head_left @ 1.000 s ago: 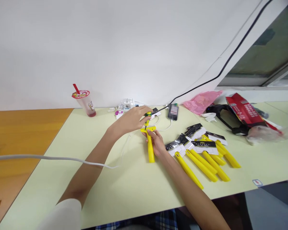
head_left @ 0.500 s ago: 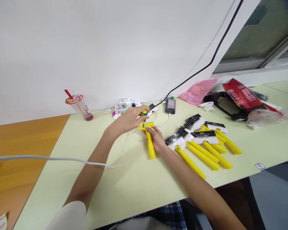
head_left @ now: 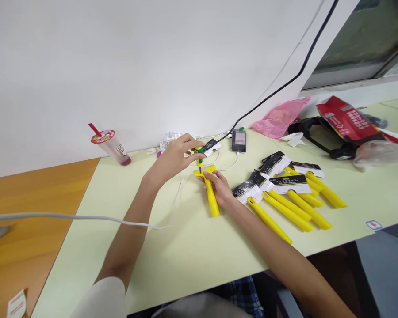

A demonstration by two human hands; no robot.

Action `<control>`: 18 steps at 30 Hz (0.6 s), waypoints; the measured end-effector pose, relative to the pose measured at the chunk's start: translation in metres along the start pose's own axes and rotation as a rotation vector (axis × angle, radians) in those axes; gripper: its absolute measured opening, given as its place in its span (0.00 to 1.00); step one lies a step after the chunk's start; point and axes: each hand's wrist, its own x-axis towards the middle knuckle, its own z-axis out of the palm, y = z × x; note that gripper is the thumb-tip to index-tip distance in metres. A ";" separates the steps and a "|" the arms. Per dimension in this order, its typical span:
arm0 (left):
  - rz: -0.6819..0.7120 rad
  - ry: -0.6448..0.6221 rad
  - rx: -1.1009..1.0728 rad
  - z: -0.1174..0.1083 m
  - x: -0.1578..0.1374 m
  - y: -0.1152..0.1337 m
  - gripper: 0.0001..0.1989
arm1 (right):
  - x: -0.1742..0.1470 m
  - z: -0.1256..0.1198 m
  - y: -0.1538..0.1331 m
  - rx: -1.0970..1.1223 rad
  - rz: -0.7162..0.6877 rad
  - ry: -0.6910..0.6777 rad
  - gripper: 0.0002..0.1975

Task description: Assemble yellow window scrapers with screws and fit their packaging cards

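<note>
My left hand [head_left: 178, 155] grips the green and yellow handle of a small screwdriver [head_left: 199, 161] between thumb and fingers. The screwdriver stands upright, its tip down at the head of a yellow T-shaped scraper [head_left: 212, 201]. My right hand [head_left: 220, 189] is closed around the scraper near its head, with the handle pointing toward me. Whether the tip sits in a screw is too small to tell. To the right of my right hand lie several yellow scrapers [head_left: 287, 210] with black and white cards [head_left: 291, 183] on their heads.
A cup with a red straw [head_left: 114, 150] stands by the wall. A power strip [head_left: 170, 138], a device on a white cable [head_left: 239, 140] and a black cable [head_left: 268, 102] are behind my hands. Right: a pink bag [head_left: 281, 118], black frame [head_left: 318, 132] and red packaging [head_left: 351, 119].
The camera view has shifted slightly, so the items on the right sit further right. Both hands keep their hold; my left fingers are a little more spread around the screwdriver handle.
</note>
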 end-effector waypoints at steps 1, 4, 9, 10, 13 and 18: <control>0.010 0.006 0.026 -0.001 0.000 0.000 0.10 | 0.000 0.000 0.000 -0.001 0.001 0.003 0.20; 0.034 -0.015 0.062 -0.003 -0.001 -0.001 0.12 | -0.002 0.001 -0.001 0.002 0.000 0.008 0.18; 0.097 -0.068 0.032 -0.005 -0.002 0.004 0.19 | -0.001 0.001 -0.001 0.033 -0.009 0.007 0.17; 0.101 -0.072 0.035 -0.005 -0.002 0.005 0.19 | 0.000 0.000 0.000 0.038 -0.010 0.008 0.17; 0.074 -0.079 0.039 -0.004 -0.003 0.008 0.13 | 0.002 -0.001 0.001 0.039 -0.016 0.003 0.18; -0.007 -0.063 0.072 -0.001 -0.002 0.011 0.05 | 0.002 -0.001 0.002 0.029 -0.023 -0.008 0.18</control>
